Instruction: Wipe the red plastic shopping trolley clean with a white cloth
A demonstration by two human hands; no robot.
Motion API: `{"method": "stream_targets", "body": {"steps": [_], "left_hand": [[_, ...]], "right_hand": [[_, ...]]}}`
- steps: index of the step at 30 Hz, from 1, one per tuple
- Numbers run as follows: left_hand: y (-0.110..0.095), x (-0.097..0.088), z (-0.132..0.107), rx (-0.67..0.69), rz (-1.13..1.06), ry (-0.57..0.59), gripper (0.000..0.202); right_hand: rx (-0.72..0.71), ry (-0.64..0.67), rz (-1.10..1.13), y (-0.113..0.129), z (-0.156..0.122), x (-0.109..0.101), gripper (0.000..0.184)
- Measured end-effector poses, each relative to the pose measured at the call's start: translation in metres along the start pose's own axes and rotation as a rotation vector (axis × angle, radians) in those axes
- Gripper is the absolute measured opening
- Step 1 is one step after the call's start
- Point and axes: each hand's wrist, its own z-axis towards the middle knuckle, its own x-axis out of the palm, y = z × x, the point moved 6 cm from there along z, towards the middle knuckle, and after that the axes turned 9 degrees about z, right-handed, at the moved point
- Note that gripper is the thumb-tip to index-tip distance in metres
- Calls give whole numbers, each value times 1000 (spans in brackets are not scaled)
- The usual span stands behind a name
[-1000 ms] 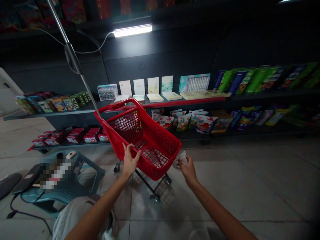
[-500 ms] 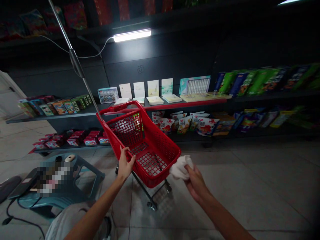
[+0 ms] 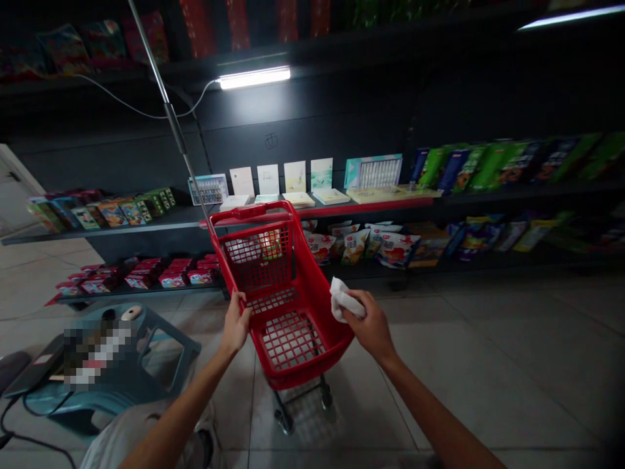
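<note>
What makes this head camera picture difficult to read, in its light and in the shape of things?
In the head view, the tube lamp glares above dark surroundings; the wide lens bends the shelf; a pixelated patch hides something on the teal stool.

No legible text; labels on snack packets [image 3: 355,247] too small to read.

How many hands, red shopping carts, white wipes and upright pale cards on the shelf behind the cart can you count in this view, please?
hands: 2 (left hand, right hand)
red shopping cart: 1
white wipe: 1
upright pale cards: 4
total: 8
</note>
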Motion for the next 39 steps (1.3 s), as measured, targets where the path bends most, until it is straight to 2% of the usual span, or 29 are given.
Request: {"method": "stream_targets", "body": {"steps": [4,10,14,18,20,23,27,29,31,36,39], "left_hand": [[-2,-6,4,-44,-4,52,17],[0,-15,12,-51,-65,112,29],[3,-23,18,-47,92,156,25],[4,-31,24,15,251,179,15],[4,-33,27,69,278,188,13],[8,-33,30,98,309,191,16],[14,-31,34,104,340,189,20],[15,-29,35,115,356,197,21],[13,-28,35,125,385,209,21],[5,-30,33,99,448,231,21],[1,-31,30,58,493,270,23]], "right_hand": [[-25,11,16,2,7,10,27],[-47,-15,8,0,13,28,30],[-62,-35,3,3,14,39,29],[-54,-83,-33,2,15,44,51],[-33,-65,-83,-2,16,47,56],[-35,16,-140,-2,21,53,43],[-195,17,-191,25,36,63,34],[-262,45,-192,40,46,78,33],[-295,116,-186,51,57,104,33],[-346,365,-229,61,82,195,43],[-364,360,-276,62,107,238,47]]}}
